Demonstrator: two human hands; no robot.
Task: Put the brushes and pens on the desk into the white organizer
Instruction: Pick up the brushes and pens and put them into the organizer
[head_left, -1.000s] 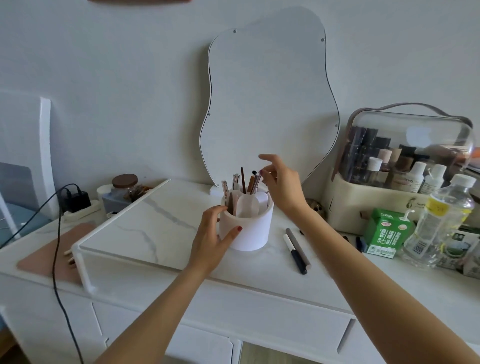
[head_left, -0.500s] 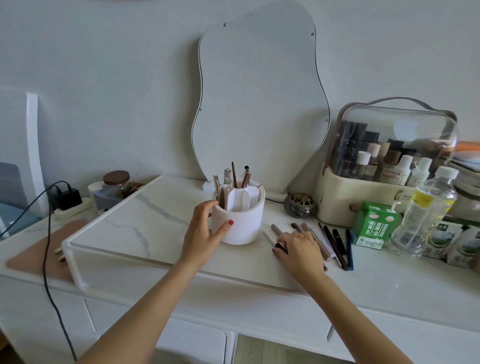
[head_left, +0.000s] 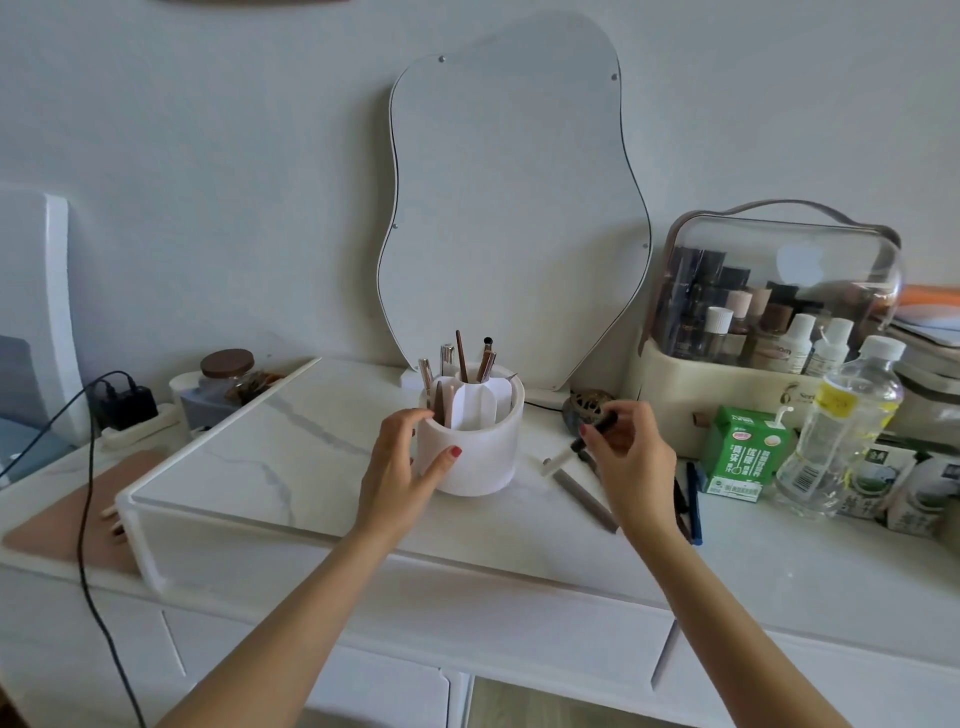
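The round white organizer (head_left: 478, 457) stands on the marble riser with several brushes and pens upright in its compartments. My left hand (head_left: 402, 460) grips its left side, thumb on the front wall. My right hand (head_left: 626, 462) is just right of it, lifted a little above the desk and pinching a pen with a white barrel and dark cap (head_left: 563, 454), held tilted. A grey-brown pen (head_left: 584, 499) lies on the desk under that hand. A blue pen (head_left: 693, 501) and dark pens lie farther right, partly hidden by my wrist.
A wavy mirror (head_left: 511, 208) leans on the wall behind. Right of my hand stand a green carton (head_left: 743, 447), a clear water bottle (head_left: 841, 431) and a cosmetics case (head_left: 769, 332). A small dark ornament (head_left: 589, 405) sits behind. A black cable (head_left: 85, 493) hangs at left.
My right hand went from above the organizer down to the pens on the desk, then rose with the white-barrelled pen pinched in it. My left hand stayed on the organizer.
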